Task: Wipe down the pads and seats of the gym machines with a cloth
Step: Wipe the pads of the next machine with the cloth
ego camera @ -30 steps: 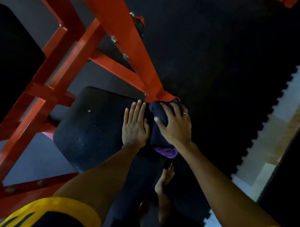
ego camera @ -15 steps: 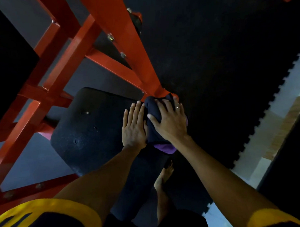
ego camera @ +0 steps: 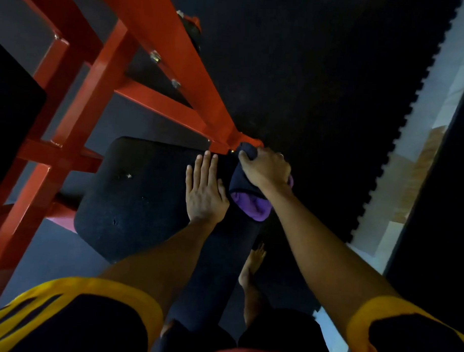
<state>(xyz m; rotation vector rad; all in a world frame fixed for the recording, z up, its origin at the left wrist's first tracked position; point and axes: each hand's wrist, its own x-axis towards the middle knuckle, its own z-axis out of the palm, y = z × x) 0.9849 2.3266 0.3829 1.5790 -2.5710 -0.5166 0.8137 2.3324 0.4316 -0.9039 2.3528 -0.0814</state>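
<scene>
A black padded seat (ego camera: 135,198) of a red-framed gym machine fills the middle of the view. My left hand (ego camera: 204,193) lies flat on the seat's right part, fingers straight and together. Just to its right, my right hand (ego camera: 265,169) grips a dark cloth with a purple inner side (ego camera: 247,202) and presses it against the seat's far right edge, close to the red frame joint. The cloth's top end bunches under my fingers.
Red steel beams (ego camera: 161,49) cross above and to the left of the seat. Another black pad (ego camera: 12,110) stands at the far left. Black rubber floor mat (ego camera: 320,86) spreads to the right, ending in a toothed edge by pale tiles (ego camera: 416,124). My bare foot (ego camera: 254,266) stands below the seat.
My right hand has slid the cloth forward along the seat's right edge toward the red frame joint, and its fingers have curled tighter around the cloth. My left hand stays flat on the seat.
</scene>
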